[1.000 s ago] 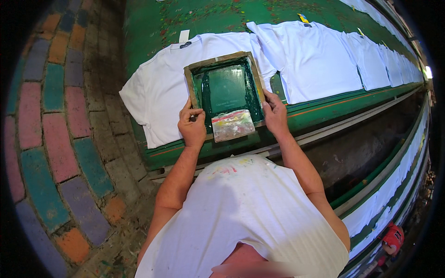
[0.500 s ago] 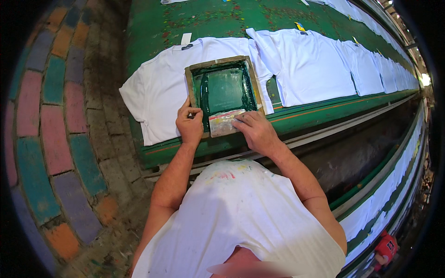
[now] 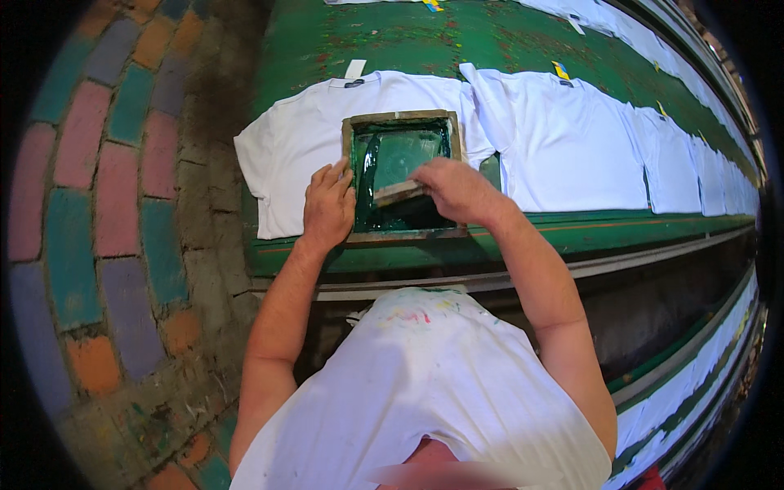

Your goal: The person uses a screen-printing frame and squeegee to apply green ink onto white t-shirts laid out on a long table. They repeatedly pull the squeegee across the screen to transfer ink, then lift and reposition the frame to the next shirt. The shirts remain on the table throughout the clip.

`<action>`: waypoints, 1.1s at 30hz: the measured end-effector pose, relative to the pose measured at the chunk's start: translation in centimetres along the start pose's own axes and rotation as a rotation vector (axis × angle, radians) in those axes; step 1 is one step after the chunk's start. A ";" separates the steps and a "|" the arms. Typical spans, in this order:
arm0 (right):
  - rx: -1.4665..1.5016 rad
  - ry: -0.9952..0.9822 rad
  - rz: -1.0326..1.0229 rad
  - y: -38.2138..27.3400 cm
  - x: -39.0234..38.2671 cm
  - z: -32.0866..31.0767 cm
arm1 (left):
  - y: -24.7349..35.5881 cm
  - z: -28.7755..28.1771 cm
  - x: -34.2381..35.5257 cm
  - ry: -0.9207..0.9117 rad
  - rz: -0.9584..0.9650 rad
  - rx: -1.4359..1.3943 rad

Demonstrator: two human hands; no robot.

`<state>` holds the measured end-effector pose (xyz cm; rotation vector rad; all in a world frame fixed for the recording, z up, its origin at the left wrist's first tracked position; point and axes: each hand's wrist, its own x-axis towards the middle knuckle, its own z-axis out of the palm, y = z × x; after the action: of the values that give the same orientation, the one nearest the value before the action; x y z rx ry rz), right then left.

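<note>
A wooden screen-printing frame [image 3: 398,116] lies on a white T-shirt [image 3: 282,163], with green mesh and glossy dark-green ink inside. My left hand [image 3: 328,198] grips the frame's left edge, fingers bent along the wood. My right hand [image 3: 449,189] is closed on a wooden squeegee [image 3: 389,194], which is tilted across the lower middle of the screen. Some of the mesh and ink lies hidden under that hand and tool.
More white T-shirts [image 3: 576,147] run rightward along the long green table [image 3: 343,37], some with tags. A rail [image 3: 629,253] borders the near edge. Painted pavers [image 3: 114,196] lie left. Another shirt-covered table [image 3: 682,384] is at lower right, beside something red [image 3: 653,478].
My right hand left the frame's right edge and took the squeegee, now lifted off the near rim into the screen. My left hand slid farther up the left edge. The frame now sits straighter.
</note>
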<state>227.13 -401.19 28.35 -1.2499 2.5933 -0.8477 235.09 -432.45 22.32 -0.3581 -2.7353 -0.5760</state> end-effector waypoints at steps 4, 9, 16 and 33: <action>-0.047 0.147 -0.042 3.3 3.9 -0.3 | 0.1 -1.9 1.7 -0.217 -0.056 -0.032; -0.066 0.240 -0.028 4.5 6.3 -0.1 | 0.9 -2.3 2.5 -0.276 -0.115 -0.004; -0.100 0.217 -0.126 0.2 0.9 1.8 | 0.7 -2.7 3.3 -0.302 -0.120 -0.032; -0.066 0.214 0.005 4.3 6.6 -1.0 | 0.2 -0.3 1.9 -0.007 -0.044 -0.075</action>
<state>219.61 -403.60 27.53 -1.2310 2.8103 -0.9513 233.46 -432.08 23.39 -0.3197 -2.7393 -0.6921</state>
